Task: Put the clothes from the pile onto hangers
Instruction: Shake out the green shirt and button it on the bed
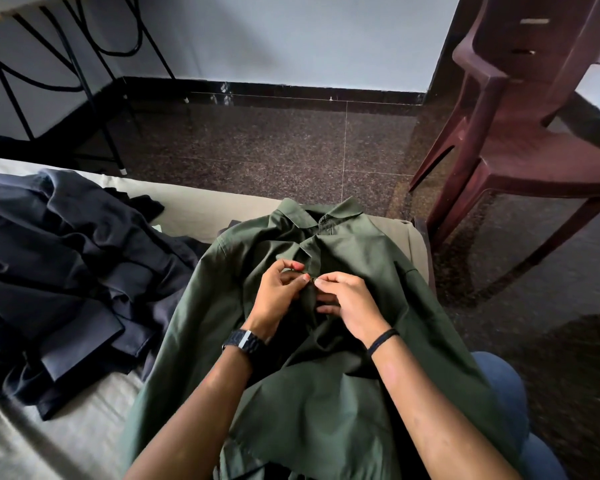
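Fingers of both my left hand (282, 296) and right hand (347, 302) pinch the green shirt (361, 258) placket, probably at a button, beside the dark clothes pile (66, 265).

A maroon plastic chair (520, 133) stands on the speckled dark floor (274, 147) beyond and right of the fingers; black metal legs (84, 81) rise far left
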